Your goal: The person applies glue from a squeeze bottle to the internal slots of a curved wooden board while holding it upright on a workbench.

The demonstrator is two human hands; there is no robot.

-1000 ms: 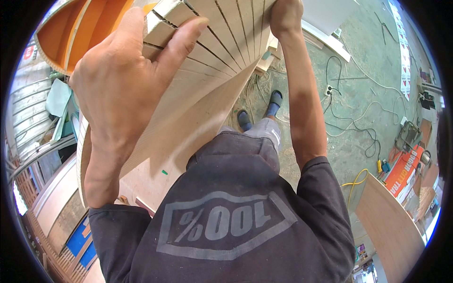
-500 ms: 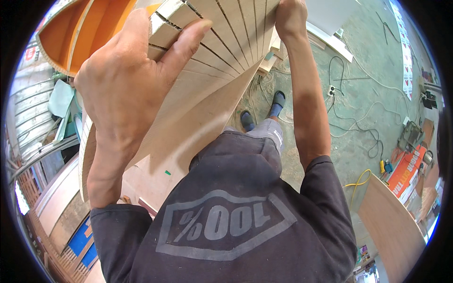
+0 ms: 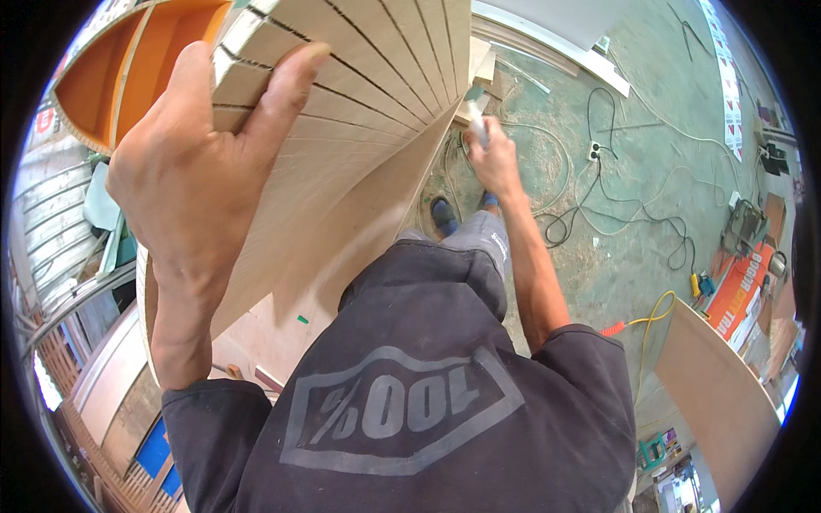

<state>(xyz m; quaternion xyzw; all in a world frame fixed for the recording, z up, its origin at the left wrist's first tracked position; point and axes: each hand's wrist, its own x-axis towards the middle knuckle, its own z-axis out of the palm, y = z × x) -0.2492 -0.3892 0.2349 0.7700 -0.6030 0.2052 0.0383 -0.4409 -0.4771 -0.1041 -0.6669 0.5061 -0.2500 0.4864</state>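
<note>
**Left hand clamps the slotted plywood while the right grips a pale tool**

Fingers (image 3: 256, 103) of the left hand (image 3: 192, 175) curl over the top edge of a kerf-cut plywood panel (image 3: 359, 111), the thumb pressed flat across its dark saw slots, so the hand is closed on the sheet. The panel bends in a curve, rising from beside the person's left hip toward the upper middle of the view, its slotted face turned to the camera. The right hand (image 3: 496, 158) is closed around a slim white tool (image 3: 475, 115) just beside the panel's right edge; whether the tip touches the wood cannot be told. Behind the panel stands a curved orange-lined cabinet shell (image 3: 141, 64). Cables (image 3: 616, 192) trail over the green floor (image 3: 650, 111).
</note>
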